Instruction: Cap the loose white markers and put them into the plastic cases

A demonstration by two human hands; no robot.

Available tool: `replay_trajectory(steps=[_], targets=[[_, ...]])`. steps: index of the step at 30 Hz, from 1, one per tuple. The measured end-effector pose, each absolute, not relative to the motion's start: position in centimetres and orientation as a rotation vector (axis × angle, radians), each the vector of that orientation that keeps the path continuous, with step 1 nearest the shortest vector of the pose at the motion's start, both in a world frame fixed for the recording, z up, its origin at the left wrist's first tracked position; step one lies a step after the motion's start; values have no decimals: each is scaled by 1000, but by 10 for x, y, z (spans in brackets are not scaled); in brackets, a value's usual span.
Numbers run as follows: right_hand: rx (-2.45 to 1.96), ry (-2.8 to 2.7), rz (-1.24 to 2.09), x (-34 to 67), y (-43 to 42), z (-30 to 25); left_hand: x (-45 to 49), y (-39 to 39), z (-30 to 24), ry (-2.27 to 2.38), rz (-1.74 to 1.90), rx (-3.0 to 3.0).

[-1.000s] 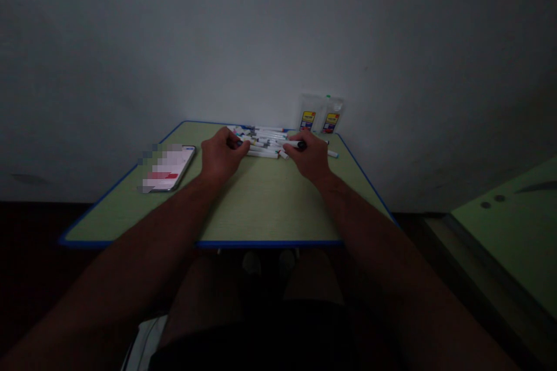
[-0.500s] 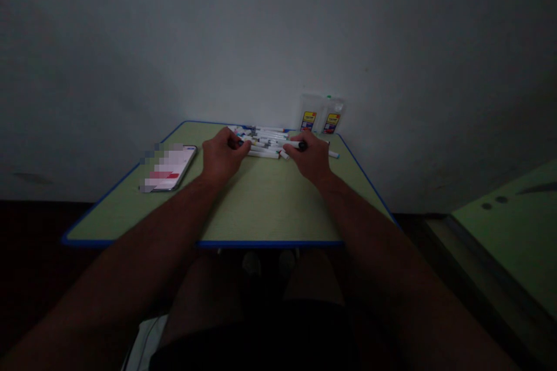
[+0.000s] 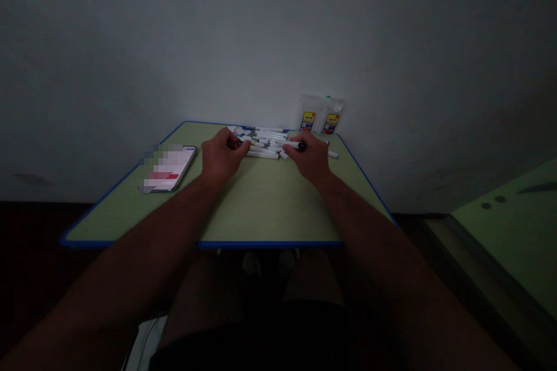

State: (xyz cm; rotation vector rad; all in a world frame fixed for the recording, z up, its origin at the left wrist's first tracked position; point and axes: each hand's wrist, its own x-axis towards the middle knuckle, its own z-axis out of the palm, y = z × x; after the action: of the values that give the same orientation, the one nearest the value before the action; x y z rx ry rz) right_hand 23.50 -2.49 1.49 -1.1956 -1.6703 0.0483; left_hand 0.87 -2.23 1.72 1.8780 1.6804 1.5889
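Note:
My right hand (image 3: 314, 159) is closed round a white marker (image 3: 289, 144), whose black end sits by my fingers while the white barrel points left. Opposite it, my left hand (image 3: 221, 155) has its thumb and fingers pinched together. A small dark thing (image 3: 239, 142) shows at those fingertips, too dim to make out. Between and behind both hands lies a loose pile of white markers (image 3: 263, 154) with coloured ends, partly covered by the hands. Another marker (image 3: 333, 155) with a light blue end sticks out to the right of my right hand.
Two clear plastic pouches (image 3: 308, 107) with yellow labels lean on the wall (image 3: 261, 40) behind the table. A phone (image 3: 174, 168) with a lit, partly blurred screen lies at the left. The green table (image 3: 261, 208) has a blue edge. A green panel (image 3: 513, 226) stands at the right.
Almost nothing differs. Both hands keep their places and their grips, with only a very slight shift of my right hand and its marker to the left.

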Motion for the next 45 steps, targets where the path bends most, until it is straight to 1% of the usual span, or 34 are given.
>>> replay_trajectory(steps=[6,9,15,19,24,31,45], targets=[[-1157,-1648,17,235,-21,13,10,-20,16,1706,1607,1874],[-1131,-1623,53,235,-22,14,10,-18,15,1667,1650,1828],[-1117,-1581,155,236,-25,19,7,-9,13,1445,1624,1592],[-1080,-1552,263,237,-23,19,6,-2,10,1263,1595,1348],[-1047,-1536,493,238,-21,16,5,0,11,1173,1527,1183],[-995,-1508,639,238,-21,15,5,-3,14,1100,1467,1151],[-966,-1531,730,238,-18,12,5,-9,17,1007,1354,1166]])
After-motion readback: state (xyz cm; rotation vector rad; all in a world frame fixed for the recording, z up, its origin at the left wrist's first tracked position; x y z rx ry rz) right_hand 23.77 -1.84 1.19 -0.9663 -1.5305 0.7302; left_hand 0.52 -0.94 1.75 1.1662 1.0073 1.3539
